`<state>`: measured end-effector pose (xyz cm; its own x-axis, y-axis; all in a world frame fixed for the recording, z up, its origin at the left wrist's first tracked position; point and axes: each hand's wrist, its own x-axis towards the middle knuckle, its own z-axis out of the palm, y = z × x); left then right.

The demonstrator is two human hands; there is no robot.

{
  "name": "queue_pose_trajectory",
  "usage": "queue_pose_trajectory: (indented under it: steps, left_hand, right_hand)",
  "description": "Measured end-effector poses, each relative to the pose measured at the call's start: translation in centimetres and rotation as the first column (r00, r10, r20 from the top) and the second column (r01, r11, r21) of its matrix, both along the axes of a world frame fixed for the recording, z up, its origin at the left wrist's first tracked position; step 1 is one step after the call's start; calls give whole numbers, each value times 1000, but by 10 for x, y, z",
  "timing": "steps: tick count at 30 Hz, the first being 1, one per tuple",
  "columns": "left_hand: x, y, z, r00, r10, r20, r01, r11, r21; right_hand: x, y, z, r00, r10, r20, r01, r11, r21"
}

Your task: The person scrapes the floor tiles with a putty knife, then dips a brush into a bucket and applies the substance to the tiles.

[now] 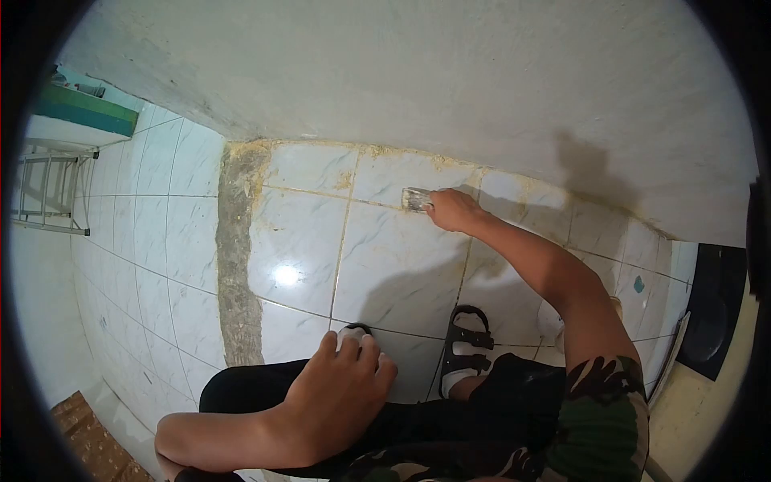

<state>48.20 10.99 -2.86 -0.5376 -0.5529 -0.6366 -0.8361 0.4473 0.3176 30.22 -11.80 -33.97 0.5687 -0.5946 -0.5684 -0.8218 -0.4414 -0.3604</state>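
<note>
A person's right hand [456, 211] clamps a flat scraper [416, 200] at the white tile floor [401, 261], near the edge where yellowish residue [373, 150] lines a pale wall [418, 80]. The left hand [341, 386], fingers slightly spread, rests on black trousers [249, 387].

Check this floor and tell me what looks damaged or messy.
A rough grey strip breaks up the glossy white tiles, apparently untiled. Yellowish crumbly residue dirties the base of the pale grey wall, near the flat greyish tool in the right hand.
</note>
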Motion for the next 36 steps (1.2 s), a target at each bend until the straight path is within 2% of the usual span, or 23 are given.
queue_pose_trajectory:
  steps: [4, 7, 11, 16, 19, 23, 26, 28, 30, 33, 36]
  left_hand:
    - [-3, -2, 4, 1000, -29, 11, 29, 1000, 4]
    - [1, 6, 5, 1000, 16, -23, -17, 998, -55]
    - [6, 10, 6, 999, 41, -1, -41, 999, -3]
    - [6, 10, 8, 997, 63, 40, -64, 998, 13]
    - [3, 11, 11, 994, 104, 32, -104, 994, 18]
    - [0, 17, 14, 992, 124, 36, -124, 992, -12]
    - [6, 21, 14, 987, 159, 29, -160, 987, 14]
    - [13, 24, 12, 974, 221, 56, -224, 972, 74]
    - [22, 29, 13, 969, 238, 69, -242, 968, 65]
    - [33, 36, 14, 955, 285, 84, -289, 956, 42]
    - [31, 45, 15, 936, 340, 92, -346, 936, 56]
  right_hand:
    - [-1, -2, 12, 1000, -6, -30, 7, 1000, 31]
    - [-44, -3, 2, 1000, 3, -31, -3, 1000, -6]
    - [-69, -2, 19, 995, -25, -91, 23, 1000, -19]
    - [10, -6, -4, 998, 21, 60, -21, 1000, 4]
    - [59, -11, 4, 997, 80, -16, -79, 996, 49]
    - [50, -13, 1, 995, 97, -1, -97, 995, 34]
    - [4, -9, -9, 998, 50, 27, -51, 998, 26]
    - [-26, -11, 0, 998, 63, 6, -63, 997, 35]
    - [-42, -10, 17, 1000, 30, -6, -30, 1000, -1]
    - [-40, -7, 3, 999, 21, 26, -20, 999, -32]
    - [11, -8, -12, 997, 43, 59, -44, 999, 15]
